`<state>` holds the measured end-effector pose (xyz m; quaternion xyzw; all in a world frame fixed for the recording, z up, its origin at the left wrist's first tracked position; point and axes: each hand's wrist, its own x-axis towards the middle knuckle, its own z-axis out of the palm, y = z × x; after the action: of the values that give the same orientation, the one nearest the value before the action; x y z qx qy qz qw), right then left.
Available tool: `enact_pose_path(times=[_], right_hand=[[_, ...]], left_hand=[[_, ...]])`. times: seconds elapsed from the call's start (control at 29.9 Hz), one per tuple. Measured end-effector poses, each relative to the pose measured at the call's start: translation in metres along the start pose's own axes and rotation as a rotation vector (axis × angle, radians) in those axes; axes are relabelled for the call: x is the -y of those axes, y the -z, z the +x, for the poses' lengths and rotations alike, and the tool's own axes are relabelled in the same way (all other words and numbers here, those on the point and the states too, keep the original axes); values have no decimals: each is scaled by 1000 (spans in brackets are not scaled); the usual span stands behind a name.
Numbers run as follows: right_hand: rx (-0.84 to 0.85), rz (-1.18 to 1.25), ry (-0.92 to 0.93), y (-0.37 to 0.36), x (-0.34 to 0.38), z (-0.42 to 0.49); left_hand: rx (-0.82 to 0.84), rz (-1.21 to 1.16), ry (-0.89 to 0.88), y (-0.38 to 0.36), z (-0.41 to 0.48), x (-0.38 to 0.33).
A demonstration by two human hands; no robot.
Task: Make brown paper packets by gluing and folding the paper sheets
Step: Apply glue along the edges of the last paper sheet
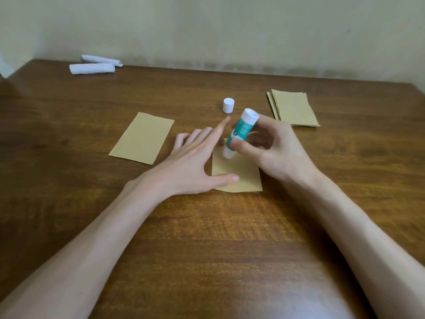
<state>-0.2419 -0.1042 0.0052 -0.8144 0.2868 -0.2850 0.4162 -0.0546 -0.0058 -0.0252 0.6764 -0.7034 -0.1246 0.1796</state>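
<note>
Near the middle of the wooden desk (207, 238), the right hand (276, 153) grasps a tilted glue stick (241, 132), its lower end on a brown paper sheet (241, 173). The left hand (190, 164) lies released, fingers straight, thumb pressing the sheet's near-left edge. The stick's teal label is too blurred to read. A white cap (228, 105) stands just beyond. A single sheet (142, 138) lies left and a stack of sheets (293, 108) far right, bare wood between. White paper rolls (92, 68) lie by the pale wall (230, 31).
</note>
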Motion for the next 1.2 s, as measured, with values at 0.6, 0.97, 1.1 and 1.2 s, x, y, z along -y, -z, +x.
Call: enact_pose_path(times=[0.6, 0.97, 1.1, 1.2], right_hand=[[99, -113, 25, 3, -8, -1], [189, 27, 164, 11, 9, -11], [326, -114, 186, 4, 9, -12], [318, -154, 195, 3, 10, -12]], left_hand=[[290, -160, 83, 41, -15, -2], [289, -132, 90, 41, -16, -2], [291, -141, 90, 41, -16, -3], [288, -147, 82, 40, -15, -1]])
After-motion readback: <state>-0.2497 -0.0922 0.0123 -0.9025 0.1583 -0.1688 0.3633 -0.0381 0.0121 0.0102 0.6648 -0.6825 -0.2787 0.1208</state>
